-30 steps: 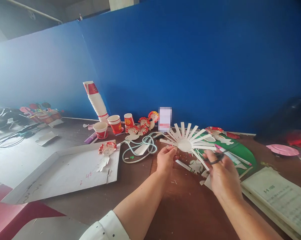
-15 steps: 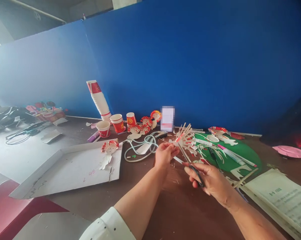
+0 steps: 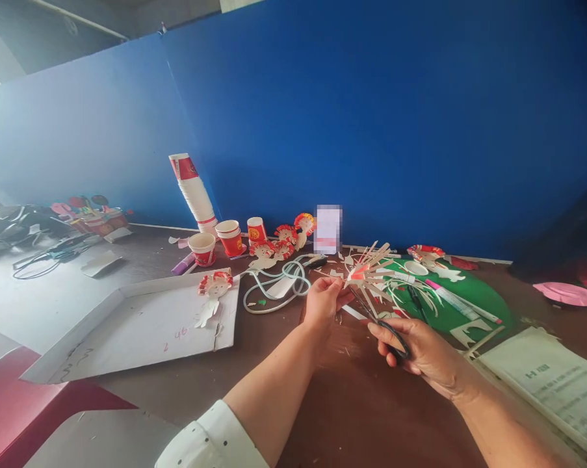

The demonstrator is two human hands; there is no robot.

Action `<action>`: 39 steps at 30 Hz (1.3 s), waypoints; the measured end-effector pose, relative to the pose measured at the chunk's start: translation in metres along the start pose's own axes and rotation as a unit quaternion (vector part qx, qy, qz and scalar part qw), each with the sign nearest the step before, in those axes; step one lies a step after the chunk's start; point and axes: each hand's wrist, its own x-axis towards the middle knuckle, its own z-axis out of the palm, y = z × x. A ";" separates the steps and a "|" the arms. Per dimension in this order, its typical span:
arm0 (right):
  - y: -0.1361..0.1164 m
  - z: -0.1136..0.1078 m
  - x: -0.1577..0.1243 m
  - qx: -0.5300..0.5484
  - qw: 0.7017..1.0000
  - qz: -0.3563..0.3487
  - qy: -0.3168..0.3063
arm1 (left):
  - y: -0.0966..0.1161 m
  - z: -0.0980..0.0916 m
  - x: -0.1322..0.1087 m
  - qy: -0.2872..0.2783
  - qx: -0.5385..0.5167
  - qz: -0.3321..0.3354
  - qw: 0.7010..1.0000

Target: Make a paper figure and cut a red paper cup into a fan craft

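Observation:
Near the middle of the table, my left hand (image 3: 326,300) pinches a paper cup cut into thin strips (image 3: 364,272), which fan outward from a reddish centre. My right hand (image 3: 415,351) is closed round the black handles of a pair of scissors (image 3: 393,336). The scissor blades point up and left, reaching the lower edge of the cut cup beside my left fingertips. Whether the blades touch the paper is too small to tell.
A white box lid (image 3: 142,325) with a paper figure lies left. Behind stand red paper cups (image 3: 231,239) and a tall leaning stack (image 3: 195,195). A coiled cable (image 3: 254,302), green sheet (image 3: 488,299) with markers, pink plate (image 3: 566,294) and open book (image 3: 541,383) surround the hands.
The cut cup has turned and shifted slightly right, showing more of its reddish centre. Both hands and the scissors have moved a little to the right.

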 end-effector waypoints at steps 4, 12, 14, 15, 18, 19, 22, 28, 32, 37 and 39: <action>0.000 -0.002 0.001 0.060 0.998 0.014 -0.008 | 0.003 0.002 -0.002 0.000 -0.013 -0.017 1.000; -0.001 -0.003 0.000 0.134 0.990 0.037 0.018 | 0.006 0.004 -0.003 -0.004 -0.025 -0.046 0.999; -0.001 -0.003 0.000 0.138 0.990 0.037 0.015 | 0.005 0.003 -0.003 -0.006 -0.025 -0.054 0.998; -0.001 -0.004 0.000 0.144 0.989 0.035 0.011 | 0.005 0.003 -0.003 -0.008 -0.025 -0.058 0.998; 0.000 -0.005 0.000 0.166 0.986 0.029 0.004 | 0.006 0.002 -0.003 -0.016 -0.027 -0.066 0.997; 0.000 -0.005 0.000 0.174 0.984 0.029 0.006 | 0.006 0.002 -0.004 -0.018 -0.030 -0.067 0.997; 0.001 -0.006 0.002 0.194 0.980 0.036 0.013 | 0.007 0.003 -0.006 -0.022 -0.040 -0.065 0.997; 0.001 -0.003 0.004 0.236 0.971 0.040 0.019 | 0.007 0.004 -0.008 -0.026 -0.054 -0.069 0.996; -0.001 0.001 0.003 0.257 0.965 0.044 0.019 | 0.006 0.003 -0.007 -0.021 -0.056 -0.066 0.996; -0.003 0.006 0.001 0.245 0.969 0.040 0.018 | 0.005 0.004 -0.007 -0.012 -0.060 -0.068 0.996; -0.004 0.007 0.000 0.232 0.971 0.044 0.019 | 0.006 0.005 -0.007 -0.002 -0.057 -0.072 0.996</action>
